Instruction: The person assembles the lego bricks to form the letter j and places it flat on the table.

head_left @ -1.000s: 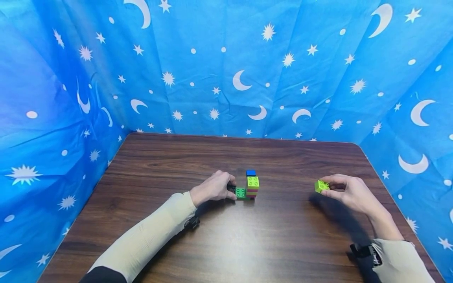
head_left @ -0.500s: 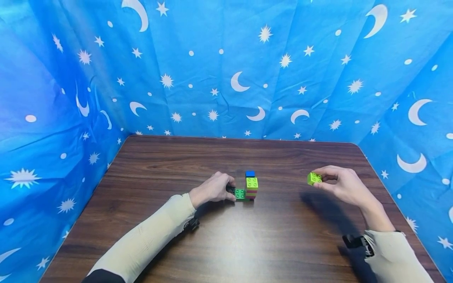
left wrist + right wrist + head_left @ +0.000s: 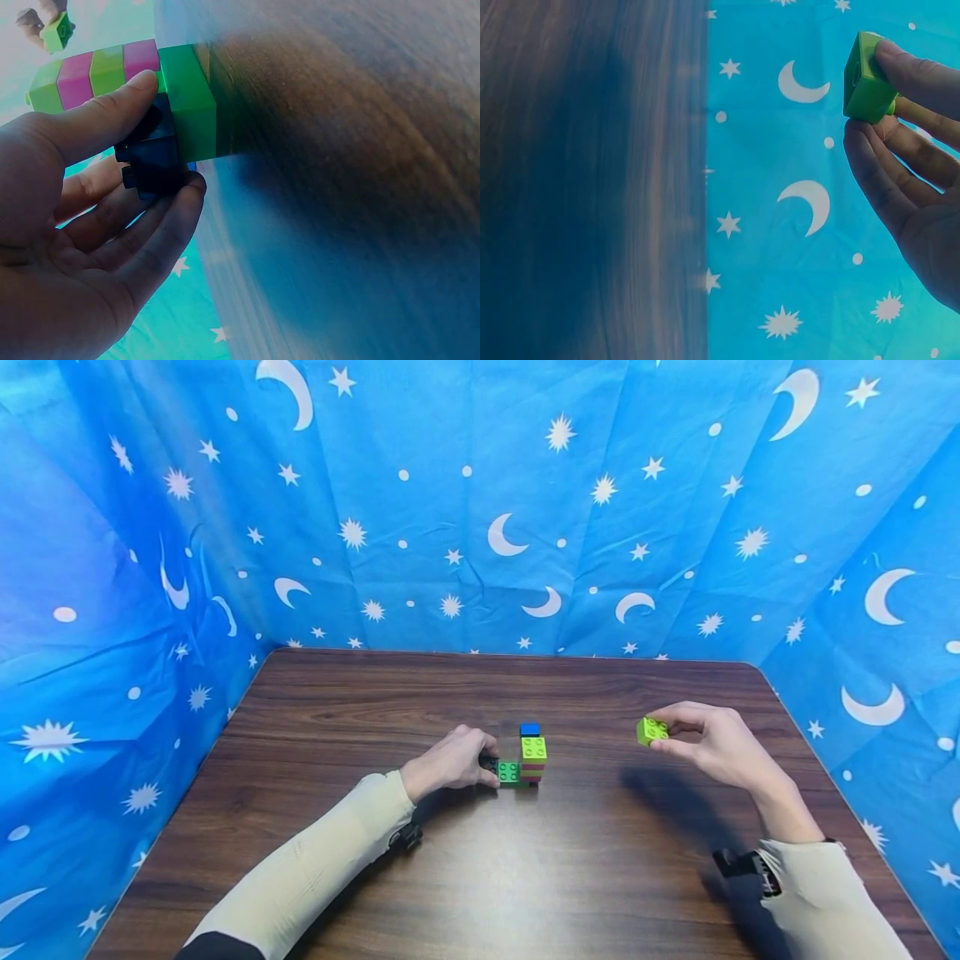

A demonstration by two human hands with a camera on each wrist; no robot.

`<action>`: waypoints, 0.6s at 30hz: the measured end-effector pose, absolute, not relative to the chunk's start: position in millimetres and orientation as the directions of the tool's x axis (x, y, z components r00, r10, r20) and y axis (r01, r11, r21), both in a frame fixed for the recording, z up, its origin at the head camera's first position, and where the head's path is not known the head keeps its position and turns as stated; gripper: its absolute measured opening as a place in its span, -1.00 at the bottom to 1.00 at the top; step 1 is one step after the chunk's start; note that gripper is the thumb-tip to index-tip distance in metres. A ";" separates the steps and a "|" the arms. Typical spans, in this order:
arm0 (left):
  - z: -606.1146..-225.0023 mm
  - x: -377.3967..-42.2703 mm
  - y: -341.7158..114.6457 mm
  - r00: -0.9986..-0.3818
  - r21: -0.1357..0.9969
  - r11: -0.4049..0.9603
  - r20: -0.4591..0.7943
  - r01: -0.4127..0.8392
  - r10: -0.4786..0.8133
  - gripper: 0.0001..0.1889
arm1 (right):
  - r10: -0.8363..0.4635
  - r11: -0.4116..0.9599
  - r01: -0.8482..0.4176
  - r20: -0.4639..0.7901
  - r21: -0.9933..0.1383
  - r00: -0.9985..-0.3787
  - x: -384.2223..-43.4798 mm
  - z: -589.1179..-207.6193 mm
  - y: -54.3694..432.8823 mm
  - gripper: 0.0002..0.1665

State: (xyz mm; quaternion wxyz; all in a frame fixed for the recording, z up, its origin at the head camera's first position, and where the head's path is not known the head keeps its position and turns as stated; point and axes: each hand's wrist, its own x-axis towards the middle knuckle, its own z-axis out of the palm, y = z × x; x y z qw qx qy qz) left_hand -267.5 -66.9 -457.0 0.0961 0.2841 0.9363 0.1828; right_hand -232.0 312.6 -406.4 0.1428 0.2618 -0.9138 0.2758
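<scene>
In the head view, a small build of toy bricks stands at the middle of the table. Its low green brick (image 3: 508,772) bears a column of lime and magenta bricks (image 3: 533,748) at the right end, and a blue brick (image 3: 530,729) shows behind the column. My left hand (image 3: 453,760) grips a black brick (image 3: 154,161) at the build's left end, thumb on one side and fingers on the other. Off to the right, my right hand (image 3: 727,747) pinches a loose lime green brick (image 3: 868,79) above the table, apart from the build.
The brown wood-grain table (image 3: 360,702) reaches back to a blue cloth (image 3: 420,510) with white moons and stars. That cloth also hangs along the left and right sides. Each wrist wears a black camera mount (image 3: 738,864).
My right hand has moved left and a little farther back, carrying the lime green brick toward the build. My left hand keeps its grip on the black brick and stays in place.
</scene>
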 end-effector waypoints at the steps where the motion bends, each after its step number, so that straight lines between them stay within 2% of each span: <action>1: -456.9 -267.4 -66.9 -0.820 0.395 0.773 -0.077 0.497 0.567 -0.60 | -0.402 0.711 -0.558 0.404 -0.428 -0.822 -232.4 -405.5 310.8 -0.60; 18: -455.8 -267.0 -67.5 -0.823 0.394 0.775 -0.077 0.493 0.562 -0.59 | -0.456 0.679 -0.610 0.416 -0.409 -0.787 -239.8 -394.4 281.8 -0.60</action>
